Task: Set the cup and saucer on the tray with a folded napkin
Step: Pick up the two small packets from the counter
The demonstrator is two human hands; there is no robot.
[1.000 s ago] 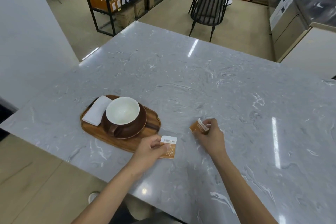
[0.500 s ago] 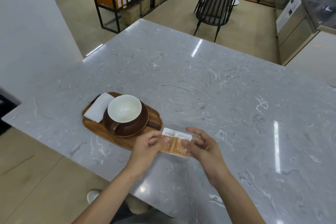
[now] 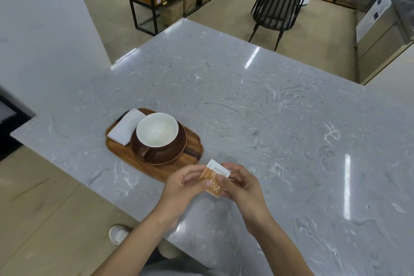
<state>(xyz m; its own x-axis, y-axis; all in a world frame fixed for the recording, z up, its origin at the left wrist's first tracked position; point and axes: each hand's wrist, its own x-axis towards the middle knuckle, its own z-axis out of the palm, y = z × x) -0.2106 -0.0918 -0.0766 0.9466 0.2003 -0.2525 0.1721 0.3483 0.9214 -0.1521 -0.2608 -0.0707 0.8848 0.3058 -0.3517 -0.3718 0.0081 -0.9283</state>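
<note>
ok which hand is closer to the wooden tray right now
Left. The left hand sits just past the wooden tray's near edge, pinching the sugar packet. The right hand holds the same packet from the other side, farther from the tray.

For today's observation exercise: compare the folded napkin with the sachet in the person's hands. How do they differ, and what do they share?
The folded napkin is plain white cloth; the sachet is orange-brown with a white printed top.
The napkin lies on the wooden tray beside the saucer; the sachet is held above the counter.
The napkin lies untouched; the sachet is pinched by the left hand and right hand.
Both are flat and roughly rectangular.
</note>
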